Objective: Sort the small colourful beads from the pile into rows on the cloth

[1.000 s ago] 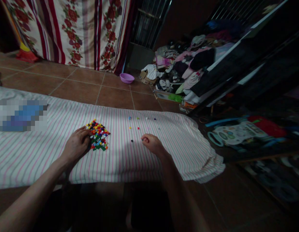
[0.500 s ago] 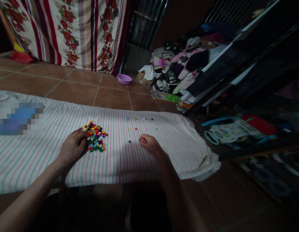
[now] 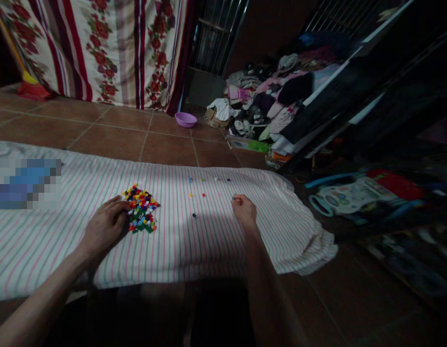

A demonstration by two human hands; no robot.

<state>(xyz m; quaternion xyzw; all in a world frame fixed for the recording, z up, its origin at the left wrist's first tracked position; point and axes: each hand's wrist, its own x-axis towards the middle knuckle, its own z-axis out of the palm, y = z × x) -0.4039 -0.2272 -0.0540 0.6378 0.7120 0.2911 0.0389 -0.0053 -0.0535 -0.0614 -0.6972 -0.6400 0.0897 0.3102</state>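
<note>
A heap of small coloured toy blocks (image 3: 141, 208) lies on the striped cloth. My left hand (image 3: 107, 220) rests at its left edge, fingers extended and touching the nearest blocks. Farther right, my right hand (image 3: 245, 210) is closed in a pinch, with a tiny greyish block (image 3: 234, 198) at the fingertips. Single blocks are spaced out left of and beyond that hand: a blue one (image 3: 190, 180), a green one (image 3: 203, 180), a white one (image 3: 216, 179), a dark one (image 3: 229, 180), a yellow one (image 3: 190, 195), a red one (image 3: 203, 195) and a nearer black one (image 3: 194, 215).
The striped cloth (image 3: 173, 260) spreads over a low surface. A blurred-out blue item (image 3: 26, 183) lies at its left end. Beyond are a purple basin (image 3: 186, 120), a floral curtain (image 3: 118, 53) and a heap of clothes (image 3: 270, 96). A toy panel (image 3: 348, 196) stands at the right.
My right hand has moved right and slightly away from me, from beside the black block to the right end of the middle row. My left hand stays by the heap. The view has shifted slightly.
</note>
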